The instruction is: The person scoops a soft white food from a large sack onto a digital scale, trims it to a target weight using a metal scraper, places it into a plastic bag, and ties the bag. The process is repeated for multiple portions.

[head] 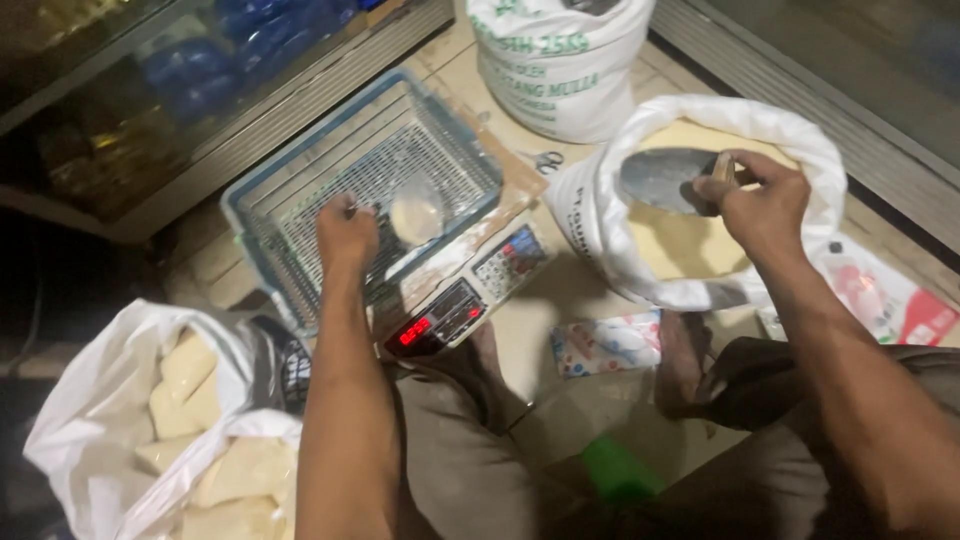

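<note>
My left hand [346, 236] grips the top of a small clear plastic bag [417, 214] partly filled with pale flour, held over the blue wire basket [290, 170] that rests on a digital scale [470, 290]. My right hand [762, 203] holds a metal scoop [665, 178] by its wooden handle, above the pale flour inside an open white sack [610, 230]. The scoop looks nearly empty.
A white plastic bag [90, 420] at lower left holds several filled flour packets. A second printed white sack [560, 70] stands at the back, scissors [546, 160] lie beside it. Printed packets [605, 345] lie on the tiled floor near my feet. A glass cabinet [150, 90] runs along the left.
</note>
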